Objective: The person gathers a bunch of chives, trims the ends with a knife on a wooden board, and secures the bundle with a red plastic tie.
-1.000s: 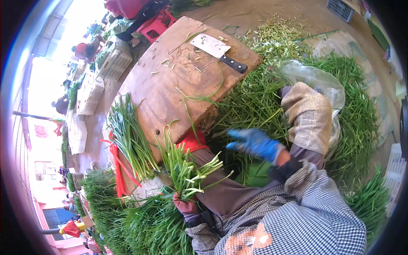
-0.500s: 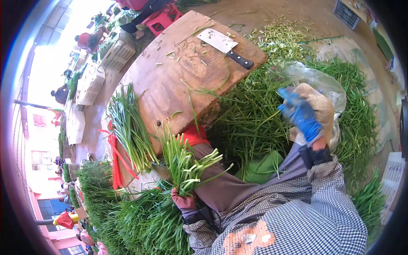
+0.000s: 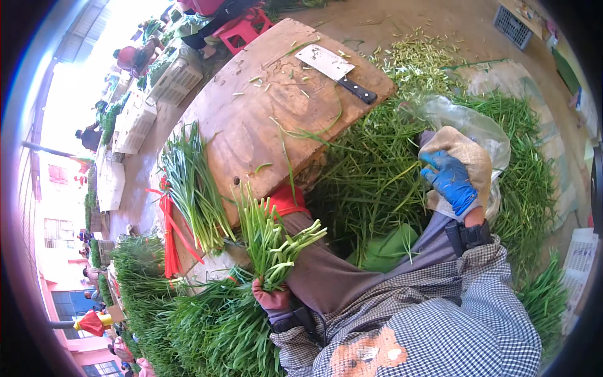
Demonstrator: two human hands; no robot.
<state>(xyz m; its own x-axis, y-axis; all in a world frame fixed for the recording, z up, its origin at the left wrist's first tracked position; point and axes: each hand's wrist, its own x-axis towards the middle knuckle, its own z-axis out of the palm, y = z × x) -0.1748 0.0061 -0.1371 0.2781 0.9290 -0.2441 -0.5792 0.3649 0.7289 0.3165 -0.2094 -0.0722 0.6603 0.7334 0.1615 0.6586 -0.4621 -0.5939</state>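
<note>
My left hand (image 3: 271, 295), in a reddish glove, is closed around a bunch of green chives (image 3: 270, 245), with the pale cut stalk ends pointing up and away from me. My right hand (image 3: 453, 183) wears a blue glove and is by my right knee, over a tan cloth patch (image 3: 468, 154). Its fingers curl toward the thumb; whether a thin blade is pinched there is too small to make out. Loose green blades (image 3: 370, 169) lie in a heap between my knees. Another chive bunch (image 3: 198, 188) rests on the near left edge of the wooden board (image 3: 251, 119).
A cleaver (image 3: 326, 61) with a black handle lies on the board's far right. Red ties (image 3: 168, 232) hang at the left, above piled chive bunches (image 3: 217, 330). Clear plastic (image 3: 477, 119) and cut stalk bits (image 3: 424, 60) lie at right. White crates (image 3: 176, 78) stand far left.
My right hand has come down and slightly nearer to my knee, its fingers now curled in. My left hand still holds the chives in nearly the same place.
</note>
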